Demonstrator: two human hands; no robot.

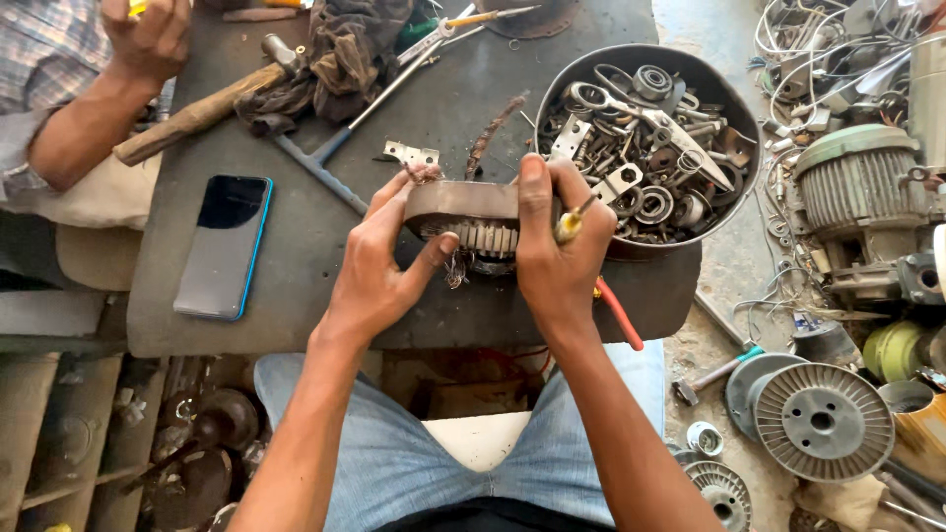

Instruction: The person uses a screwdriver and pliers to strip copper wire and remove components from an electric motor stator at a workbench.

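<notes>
On the dark worktable [296, 296] we had a phone [224, 245] with a blue edge lying face up, well left of centre. A wooden-handled hammer [202, 111] lay near the far left corner, just beside a crumpled dark rag [340, 49]. A round metal bowl [645, 143] at the right was heaped with washers, bearings and scissors. Beyond the table, on the floor, we saw a ribbed motor housing [855, 182] and a finned grey disc [823, 422]. Another person's forearm [89, 118] rested at the upper left.
</notes>
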